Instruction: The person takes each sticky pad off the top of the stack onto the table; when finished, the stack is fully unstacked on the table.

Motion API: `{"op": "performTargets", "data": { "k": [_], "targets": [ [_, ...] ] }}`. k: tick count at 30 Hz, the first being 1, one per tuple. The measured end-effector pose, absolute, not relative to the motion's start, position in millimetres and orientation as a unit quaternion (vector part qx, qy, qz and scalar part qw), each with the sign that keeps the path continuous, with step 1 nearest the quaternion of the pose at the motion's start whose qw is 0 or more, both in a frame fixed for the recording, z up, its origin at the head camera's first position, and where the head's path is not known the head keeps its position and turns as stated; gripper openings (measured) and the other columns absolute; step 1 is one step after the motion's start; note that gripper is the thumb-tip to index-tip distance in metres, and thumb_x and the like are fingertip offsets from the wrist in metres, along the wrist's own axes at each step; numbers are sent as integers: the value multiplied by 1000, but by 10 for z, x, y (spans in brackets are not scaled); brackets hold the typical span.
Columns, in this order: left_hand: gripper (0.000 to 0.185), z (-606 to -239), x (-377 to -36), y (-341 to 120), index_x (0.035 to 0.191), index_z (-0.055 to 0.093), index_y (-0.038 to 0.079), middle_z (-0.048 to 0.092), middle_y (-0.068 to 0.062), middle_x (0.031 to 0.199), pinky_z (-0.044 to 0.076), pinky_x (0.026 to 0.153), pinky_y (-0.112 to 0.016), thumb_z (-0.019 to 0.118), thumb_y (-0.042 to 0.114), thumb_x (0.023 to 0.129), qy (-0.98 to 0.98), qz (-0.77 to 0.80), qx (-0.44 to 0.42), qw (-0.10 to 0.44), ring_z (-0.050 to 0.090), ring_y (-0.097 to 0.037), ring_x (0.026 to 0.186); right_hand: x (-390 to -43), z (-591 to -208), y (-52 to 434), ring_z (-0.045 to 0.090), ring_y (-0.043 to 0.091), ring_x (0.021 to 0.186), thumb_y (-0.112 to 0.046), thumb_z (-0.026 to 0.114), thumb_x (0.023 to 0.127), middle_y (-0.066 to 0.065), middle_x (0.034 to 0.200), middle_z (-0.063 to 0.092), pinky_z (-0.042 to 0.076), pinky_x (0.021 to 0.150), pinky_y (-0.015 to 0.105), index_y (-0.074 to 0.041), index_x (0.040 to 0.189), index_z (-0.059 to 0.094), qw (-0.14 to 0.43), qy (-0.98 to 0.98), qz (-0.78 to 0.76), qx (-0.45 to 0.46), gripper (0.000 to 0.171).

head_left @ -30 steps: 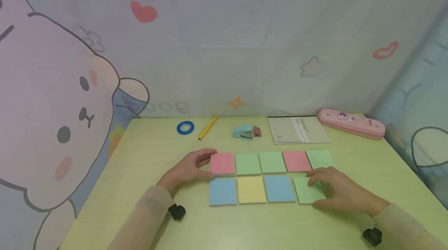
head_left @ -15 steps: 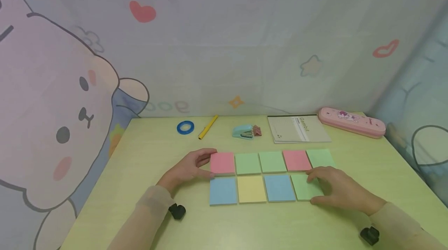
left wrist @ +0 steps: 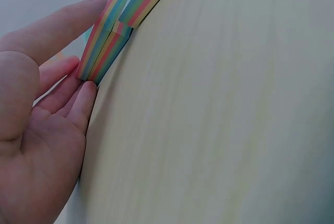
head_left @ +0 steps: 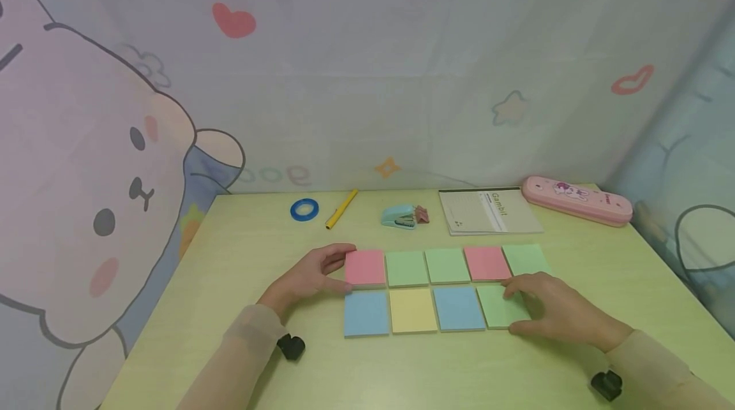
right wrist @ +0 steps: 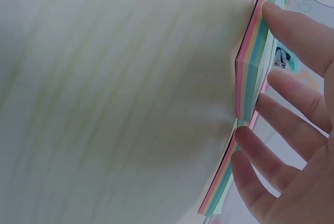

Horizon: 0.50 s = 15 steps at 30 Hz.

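Observation:
Coloured sticky-note pads lie in two rows on the pale green table [head_left: 247, 257]. My left hand [head_left: 335, 268] lies flat beside the pink pad [head_left: 365, 267] at the left end of the far row, thumb and fingers touching its left edge [left wrist: 104, 51]. In the left wrist view my left hand [left wrist: 47, 104] looks relaxed. My right hand [head_left: 545, 308] rests with straight fingers on the green pad [head_left: 495, 308] at the right end of the near row, which sits against the blue pad [head_left: 457, 308]. The right wrist view shows the fingers [right wrist: 292, 98] against the pad's striped side [right wrist: 250, 78].
Along the back of the table lie a blue tape roll [head_left: 304, 209], a yellow pen [head_left: 341, 208], a teal stapler [head_left: 399, 217] with a pink clip [head_left: 422, 214], a notebook [head_left: 488, 211] and a pink pencil case [head_left: 576, 201]. Printed cloth walls stand behind and at both sides.
My right hand slid the near-row green pad left until it met the blue pad, then held still. The left hand has not moved.

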<state>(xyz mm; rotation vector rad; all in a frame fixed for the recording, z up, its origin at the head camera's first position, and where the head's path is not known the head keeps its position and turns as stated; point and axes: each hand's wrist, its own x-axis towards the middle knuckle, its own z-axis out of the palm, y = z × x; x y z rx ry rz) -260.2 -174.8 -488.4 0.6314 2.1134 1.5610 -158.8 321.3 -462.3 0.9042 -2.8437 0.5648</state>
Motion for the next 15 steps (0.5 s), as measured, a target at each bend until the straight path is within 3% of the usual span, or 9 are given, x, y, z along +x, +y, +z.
{"op": "performTargets", "data": {
  "k": [15],
  "targets": [
    [86,-4893,-2613,-1752,160,41,7,41,-12,165,38,123,-38,87,11,88,763,562,232,217,39,-32,153,-1573,-4487,3167,67,23,112,-43,92,80,-1,125,73,57,93,49,-23,110,74,87,-930,195,300,41]
  ]
}}
